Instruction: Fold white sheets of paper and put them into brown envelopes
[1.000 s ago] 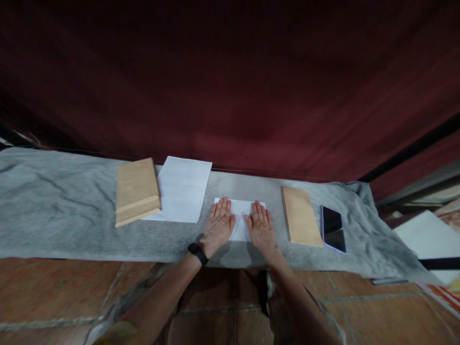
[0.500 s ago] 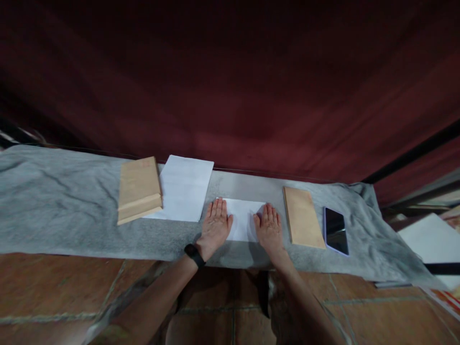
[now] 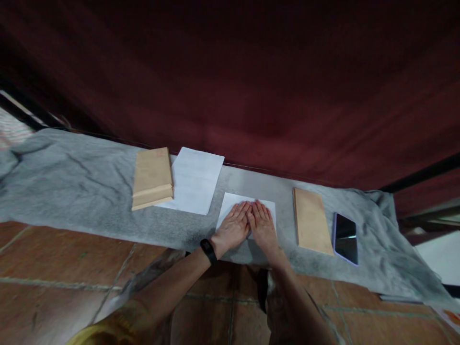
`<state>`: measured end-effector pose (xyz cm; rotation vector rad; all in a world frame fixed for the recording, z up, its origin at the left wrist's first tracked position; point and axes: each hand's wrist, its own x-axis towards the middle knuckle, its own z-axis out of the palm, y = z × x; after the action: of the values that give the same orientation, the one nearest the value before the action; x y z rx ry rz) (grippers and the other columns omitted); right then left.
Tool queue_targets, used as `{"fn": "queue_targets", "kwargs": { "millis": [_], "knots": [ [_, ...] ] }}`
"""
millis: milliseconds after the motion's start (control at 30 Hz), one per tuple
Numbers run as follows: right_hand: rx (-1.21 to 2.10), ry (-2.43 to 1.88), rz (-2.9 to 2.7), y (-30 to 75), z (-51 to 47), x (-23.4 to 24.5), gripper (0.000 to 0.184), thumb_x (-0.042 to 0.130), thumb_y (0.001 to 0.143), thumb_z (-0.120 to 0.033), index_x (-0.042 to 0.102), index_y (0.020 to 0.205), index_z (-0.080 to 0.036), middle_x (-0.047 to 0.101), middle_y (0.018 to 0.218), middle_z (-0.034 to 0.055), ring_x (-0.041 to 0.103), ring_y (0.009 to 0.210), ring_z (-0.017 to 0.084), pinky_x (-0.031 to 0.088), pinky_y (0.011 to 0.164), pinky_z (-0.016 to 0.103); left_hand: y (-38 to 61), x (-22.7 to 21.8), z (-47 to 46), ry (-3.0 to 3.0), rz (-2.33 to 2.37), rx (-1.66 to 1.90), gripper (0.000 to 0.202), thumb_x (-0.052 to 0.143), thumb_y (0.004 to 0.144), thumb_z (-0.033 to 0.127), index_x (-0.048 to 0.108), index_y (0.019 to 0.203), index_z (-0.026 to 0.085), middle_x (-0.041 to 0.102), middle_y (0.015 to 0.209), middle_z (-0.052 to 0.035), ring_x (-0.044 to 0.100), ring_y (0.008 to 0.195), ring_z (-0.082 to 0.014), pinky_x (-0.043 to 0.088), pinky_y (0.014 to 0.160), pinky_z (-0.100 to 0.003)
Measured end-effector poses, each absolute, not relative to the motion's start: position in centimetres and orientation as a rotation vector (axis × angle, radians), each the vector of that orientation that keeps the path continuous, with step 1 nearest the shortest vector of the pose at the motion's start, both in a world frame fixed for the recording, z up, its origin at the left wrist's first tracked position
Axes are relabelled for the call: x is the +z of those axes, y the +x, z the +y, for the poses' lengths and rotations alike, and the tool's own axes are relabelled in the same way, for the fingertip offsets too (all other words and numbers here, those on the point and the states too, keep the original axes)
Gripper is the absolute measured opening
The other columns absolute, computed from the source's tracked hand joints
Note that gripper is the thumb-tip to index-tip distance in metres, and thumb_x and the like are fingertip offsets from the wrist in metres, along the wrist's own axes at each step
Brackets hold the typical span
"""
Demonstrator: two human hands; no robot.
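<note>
A white sheet of paper (image 3: 230, 200), folded or small, lies flat on the grey cloth directly before me. My left hand (image 3: 234, 227), with a black band on its wrist, rests palm down on the sheet, fingers stretched out. Beside it my right hand (image 3: 263, 225) also presses flat on the paper. The two hands meet near the middle of the sheet, index fingers almost touching, and cover much of it. To the left lie larger white sheets (image 3: 197, 179), partly under a stack of brown envelopes (image 3: 152, 172).
Right of my hands lies another stack of brown envelopes (image 3: 312, 220), with a phone (image 3: 346, 238) in a purple case beside it. Grey cloth (image 3: 97, 187) covers the narrow bench. A dark red curtain (image 3: 233, 96) hangs behind; tiled floor (image 3: 64, 258) shows below.
Both hands have slid inward from the paper's two side edges to its middle and now lie together. The whole view has tilted slightly.
</note>
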<state>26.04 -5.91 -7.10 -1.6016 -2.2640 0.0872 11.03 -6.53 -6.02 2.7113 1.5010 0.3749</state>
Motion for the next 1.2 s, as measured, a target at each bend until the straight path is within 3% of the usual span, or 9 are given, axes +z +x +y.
{"fn": "queue_targets", "kwargs": {
  "millis": [167, 433, 700, 1200],
  "knots": [
    [0.005, -1.657, -2.318, 25.8, -5.9, -6.9, 0.049, 0.028, 0.106, -0.026, 0.045, 0.15, -0.013, 0.04, 0.159, 0.0146, 0.032, 0.149, 0.024, 0.027, 0.12, 0.05, 11.1, -6.3, -6.5, 2.725, 1.493, 0.373, 0.056, 0.033, 0.101, 0.025, 0.035, 0.152, 0.004, 0.031, 0.161, -0.0182, 0.022, 0.153, -0.0235, 0.016, 0.126, -0.047],
    [-0.077, -1.659, -2.337, 25.7, -5.7, -6.7, 0.049, 0.029, 0.105, -0.022, 0.045, 0.15, -0.015, 0.039, 0.159, 0.0136, 0.031, 0.149, 0.028, 0.026, 0.119, 0.054, 10.8, -6.2, -5.6, 2.686, 1.506, 0.368, 0.055, 0.03, 0.102, 0.026, 0.035, 0.154, 0.01, 0.033, 0.162, -0.0128, 0.021, 0.153, -0.021, 0.015, 0.126, -0.047],
    [-0.106, -1.743, -2.198, 26.1, -5.6, -7.4, 0.053, 0.03, 0.107, -0.036, 0.042, 0.151, -0.01, 0.041, 0.157, 0.0156, 0.038, 0.146, 0.029, 0.026, 0.119, 0.05, 10.6, -6.2, -5.0, 2.588, 1.67, 0.405, 0.054, 0.03, 0.102, 0.027, 0.038, 0.151, 0.006, 0.035, 0.161, -0.0145, 0.026, 0.152, -0.0223, 0.018, 0.126, -0.046],
    [-0.217, -1.764, -2.058, 28.3, -6.1, -8.4, 0.061, 0.03, 0.107, -0.044, 0.038, 0.152, -0.005, 0.044, 0.154, 0.0215, 0.042, 0.143, 0.03, 0.031, 0.117, 0.049, 9.3, -6.0, -4.9, 2.529, 1.901, 0.318, 0.06, 0.027, 0.103, 0.037, 0.035, 0.153, 0.003, 0.031, 0.162, -0.0171, 0.023, 0.153, -0.0253, 0.017, 0.126, -0.045]
  ]
}}
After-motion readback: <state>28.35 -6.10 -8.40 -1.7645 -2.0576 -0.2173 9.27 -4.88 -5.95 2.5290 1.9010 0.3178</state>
